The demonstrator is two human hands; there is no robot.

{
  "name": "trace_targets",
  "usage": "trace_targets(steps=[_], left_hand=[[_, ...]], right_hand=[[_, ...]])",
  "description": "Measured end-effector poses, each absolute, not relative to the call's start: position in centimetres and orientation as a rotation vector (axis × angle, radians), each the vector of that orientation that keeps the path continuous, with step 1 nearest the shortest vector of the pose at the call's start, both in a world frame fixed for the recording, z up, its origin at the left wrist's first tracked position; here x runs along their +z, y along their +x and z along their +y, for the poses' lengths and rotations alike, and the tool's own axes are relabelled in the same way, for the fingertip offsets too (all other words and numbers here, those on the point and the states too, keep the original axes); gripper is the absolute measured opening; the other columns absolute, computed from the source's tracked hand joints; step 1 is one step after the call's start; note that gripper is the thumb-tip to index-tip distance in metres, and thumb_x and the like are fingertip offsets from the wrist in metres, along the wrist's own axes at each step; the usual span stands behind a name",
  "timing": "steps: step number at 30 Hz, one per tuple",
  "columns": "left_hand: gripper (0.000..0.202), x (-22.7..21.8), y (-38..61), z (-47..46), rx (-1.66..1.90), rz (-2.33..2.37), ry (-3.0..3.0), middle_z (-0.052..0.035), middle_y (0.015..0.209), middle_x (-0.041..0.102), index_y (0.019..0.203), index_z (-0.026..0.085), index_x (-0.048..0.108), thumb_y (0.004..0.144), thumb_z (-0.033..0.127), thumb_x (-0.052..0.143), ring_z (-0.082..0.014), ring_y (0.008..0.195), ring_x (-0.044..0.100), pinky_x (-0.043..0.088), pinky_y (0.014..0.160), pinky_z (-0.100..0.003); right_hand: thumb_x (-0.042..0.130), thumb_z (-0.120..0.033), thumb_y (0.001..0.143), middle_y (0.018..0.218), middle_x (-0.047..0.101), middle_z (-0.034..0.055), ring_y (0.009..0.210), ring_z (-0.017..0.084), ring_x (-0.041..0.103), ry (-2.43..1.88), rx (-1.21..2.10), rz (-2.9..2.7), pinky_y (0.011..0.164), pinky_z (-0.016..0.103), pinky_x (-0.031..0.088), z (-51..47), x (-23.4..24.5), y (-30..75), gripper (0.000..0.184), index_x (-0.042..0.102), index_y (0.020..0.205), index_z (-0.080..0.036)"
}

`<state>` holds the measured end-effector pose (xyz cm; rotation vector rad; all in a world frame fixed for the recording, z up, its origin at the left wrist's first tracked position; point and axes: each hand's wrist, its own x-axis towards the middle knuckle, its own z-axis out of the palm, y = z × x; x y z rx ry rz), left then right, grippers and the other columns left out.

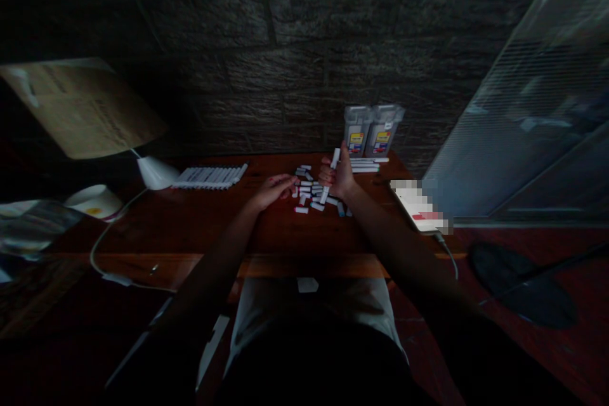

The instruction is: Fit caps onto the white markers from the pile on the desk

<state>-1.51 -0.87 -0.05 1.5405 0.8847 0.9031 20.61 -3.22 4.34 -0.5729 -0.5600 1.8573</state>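
Observation:
My right hand [339,177] is wrapped round a white marker [335,158], held tilted above the tabletop with its ends showing past the fingers. To its left, my left hand [277,188] has its fingers bent together at the edge of a pile of short white marker caps [318,206]. Whatever those fingertips hold, if anything, is too small and dark to make out. Some caps have coloured ends, pink and blue among them. Several white markers [365,169] lie beyond my right hand. A row of white markers [209,176] lies side by side at the left.
Two clear plastic marker cases [356,133] stand against the dark block wall. A lit tablet-like device [421,206] with a cable lies at the right edge of the wooden table [276,231]. On the left are a lamp [155,172] and a white paper cup [95,201].

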Motion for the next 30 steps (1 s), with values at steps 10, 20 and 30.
trace_targets(steps=[10,20,30], left_hand=[[0.038,0.1,-1.4,-1.1,0.912,0.89,1.541,-0.0042,0.07,0.068,0.093,0.012,0.073,0.082,0.048,0.076,-0.0085,0.052,0.05,0.034,0.049,-0.021],[0.039,0.3,-1.3,-1.2,0.894,0.878,1.537,-0.0042,0.071,0.068,0.088,0.012,0.071,0.081,0.05,0.077,-0.0081,0.052,0.05,0.034,0.049,-0.021],[0.042,0.0,-1.4,-1.0,0.907,0.877,1.534,-0.0038,0.07,0.069,0.091,0.013,0.072,0.077,0.052,0.079,-0.0084,0.052,0.051,0.035,0.049,-0.021]], right_hand=[[0.03,-0.082,0.091,0.041,0.023,-0.0091,0.038,0.008,0.012,-0.505,1.858,-0.7,0.038,0.023,0.012,-2.9,4.0,20.5,0.066,0.042,0.064,-0.023],[0.051,-0.074,0.091,0.045,0.031,-0.0111,0.038,0.006,0.017,-0.56,1.708,-0.761,0.039,0.022,0.014,-2.8,3.6,19.7,0.053,0.054,0.078,-0.022],[0.056,-0.071,0.09,0.047,0.037,-0.0113,0.038,0.005,0.019,-0.582,1.737,-0.774,0.038,0.022,0.011,-3.1,3.9,19.4,0.049,0.051,0.082,-0.023]])
